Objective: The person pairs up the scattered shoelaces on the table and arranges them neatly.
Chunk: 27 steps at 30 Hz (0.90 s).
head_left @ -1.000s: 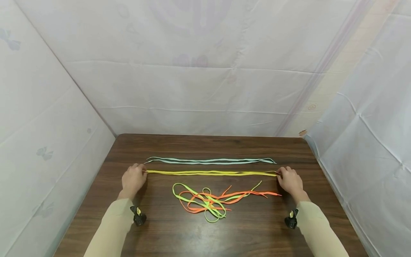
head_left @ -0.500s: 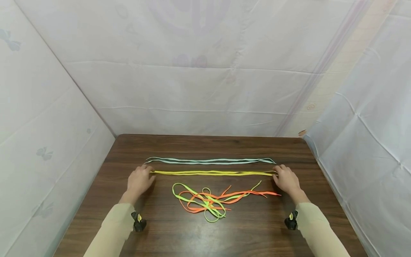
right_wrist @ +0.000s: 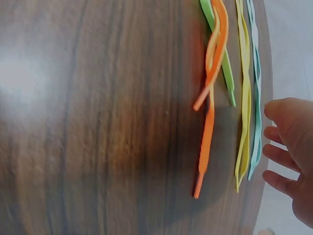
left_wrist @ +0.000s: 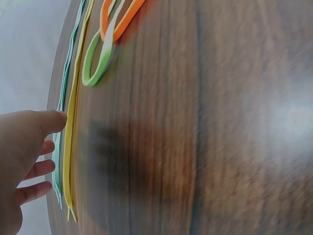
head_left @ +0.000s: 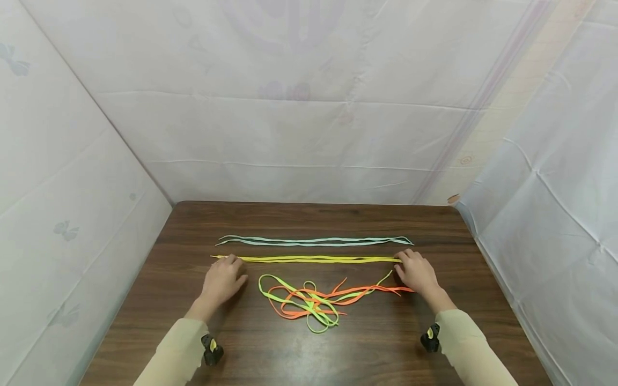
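My left hand (head_left: 223,279) hovers by the left end of a yellow shoelace (head_left: 318,259) that lies doubled and straight across the table. In the left wrist view its fingers are loosely spread and hold nothing, with the thumb tip overlapping the lace. At the lace's right part is my right hand (head_left: 417,272), its fingers apart and nothing between them in the right wrist view. Farther back lies a mint-green shoelace (head_left: 314,245), doubled and parallel to the yellow one. Nearer me, an orange shoelace (right_wrist: 207,139) and a lime-green shoelace (right_wrist: 226,73) lie tangled together.
All the laces lie on a dark wood-grain table (head_left: 309,359). Pale patterned sheeting (head_left: 309,134) hangs behind it and along both sides. A small black camera is strapped at each wrist.
Both hands have come off the ends of the yellow shoelace and moved inward and toward me. The lace's left end now shows past the left hand. The laces stay in place.
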{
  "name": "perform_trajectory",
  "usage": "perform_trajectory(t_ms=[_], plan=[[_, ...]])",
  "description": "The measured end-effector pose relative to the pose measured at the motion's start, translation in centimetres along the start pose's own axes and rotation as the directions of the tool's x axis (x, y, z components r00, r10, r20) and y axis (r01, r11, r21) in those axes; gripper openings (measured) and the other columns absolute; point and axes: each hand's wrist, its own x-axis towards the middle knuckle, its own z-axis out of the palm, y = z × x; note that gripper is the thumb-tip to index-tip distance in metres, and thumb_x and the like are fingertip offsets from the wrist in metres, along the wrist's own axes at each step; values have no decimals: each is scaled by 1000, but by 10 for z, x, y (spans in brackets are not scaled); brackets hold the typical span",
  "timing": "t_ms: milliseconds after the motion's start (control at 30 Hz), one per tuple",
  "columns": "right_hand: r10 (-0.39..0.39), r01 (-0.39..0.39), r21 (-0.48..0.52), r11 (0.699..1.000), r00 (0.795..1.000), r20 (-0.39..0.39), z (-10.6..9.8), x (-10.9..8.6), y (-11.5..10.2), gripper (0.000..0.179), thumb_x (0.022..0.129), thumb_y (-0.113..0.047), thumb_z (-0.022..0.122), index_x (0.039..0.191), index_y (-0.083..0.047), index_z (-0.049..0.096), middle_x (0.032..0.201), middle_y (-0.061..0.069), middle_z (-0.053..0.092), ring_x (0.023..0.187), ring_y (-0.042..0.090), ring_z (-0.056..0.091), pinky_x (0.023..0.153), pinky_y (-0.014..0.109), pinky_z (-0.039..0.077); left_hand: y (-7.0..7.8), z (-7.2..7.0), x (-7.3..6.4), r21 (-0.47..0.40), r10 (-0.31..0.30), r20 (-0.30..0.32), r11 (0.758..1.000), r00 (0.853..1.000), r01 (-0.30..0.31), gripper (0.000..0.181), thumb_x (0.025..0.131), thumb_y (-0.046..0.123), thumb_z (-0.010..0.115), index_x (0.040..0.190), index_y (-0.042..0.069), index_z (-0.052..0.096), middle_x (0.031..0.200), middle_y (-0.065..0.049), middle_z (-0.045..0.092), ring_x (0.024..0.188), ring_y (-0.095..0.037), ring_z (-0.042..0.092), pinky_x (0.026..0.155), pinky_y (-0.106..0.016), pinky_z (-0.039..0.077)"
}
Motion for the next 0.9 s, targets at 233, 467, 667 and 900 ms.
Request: perform_trajectory(t_ms=[233,467,667,900], plan=[[-65,65,7,998,998,-18,6,-1,-20,18,81,-15,68,96,-7,65,94,10,61,83,28,59,67,44,50,19,2,-7,-11,76,-11,997,997,-77,33,71,23,78,97,6,66,95,-10,61,87,-27,57,74,-44,48],[-106,106,11,994,994,-28,13,-1,-36,20,80,-15,69,97,-8,65,92,7,60,80,25,58,64,39,49,44,2,-12,-90,175,-53,980,983,-179,25,70,17,78,90,8,67,89,-4,60,83,-22,56,72,-40,48],[-135,135,34,990,991,-23,17,0,-52,21,80,-17,69,100,-10,65,95,6,61,88,25,59,69,41,50,72,8,-13,-134,273,-79,950,959,-281,23,70,19,78,89,12,67,87,0,58,80,-17,55,69,-36,47],[-158,158,72,985,987,-5,23,1,-70,23,80,-19,70,102,-12,65,97,5,62,89,25,59,69,43,50,105,18,-17,-166,377,-127,904,918,-394,22,71,19,77,90,15,67,89,2,59,82,-16,55,72,-35,47]])
